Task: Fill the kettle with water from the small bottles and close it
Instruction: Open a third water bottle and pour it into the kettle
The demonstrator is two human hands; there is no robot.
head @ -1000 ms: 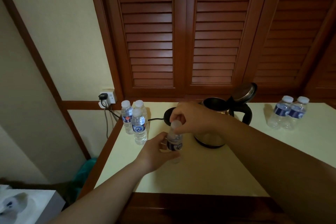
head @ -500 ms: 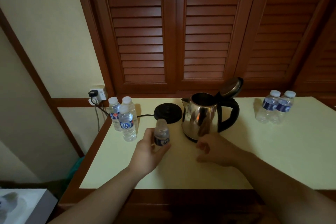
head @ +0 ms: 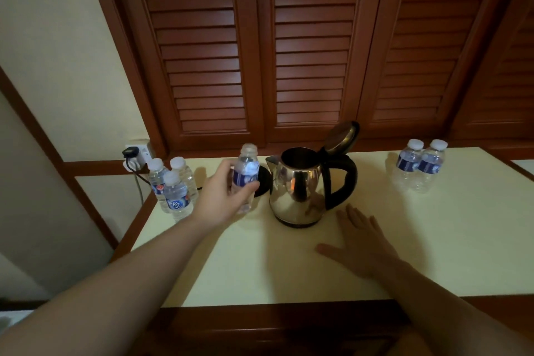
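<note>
A steel kettle (head: 300,185) with a black handle stands on the cream tabletop (head: 289,263), its lid (head: 341,136) hinged up and open. My left hand (head: 222,196) grips a small water bottle (head: 245,173) with a blue label, raised upright just left of the kettle's spout; its neck shows no cap. My right hand (head: 361,243) lies flat on the table in front of the kettle, fingers spread, holding nothing. Three capped bottles (head: 173,185) stand at the left edge, two more capped bottles (head: 419,165) at the far right.
The black kettle base (head: 263,182) sits behind the held bottle, its cord running to a wall socket (head: 138,153) at the left. Brown louvred doors (head: 289,52) close off the back. The table's wooden front edge (head: 274,318) is near me.
My right hand left the bottle's top and came down flat on the table. My left hand lifted the bottle off the table and toward the kettle.
</note>
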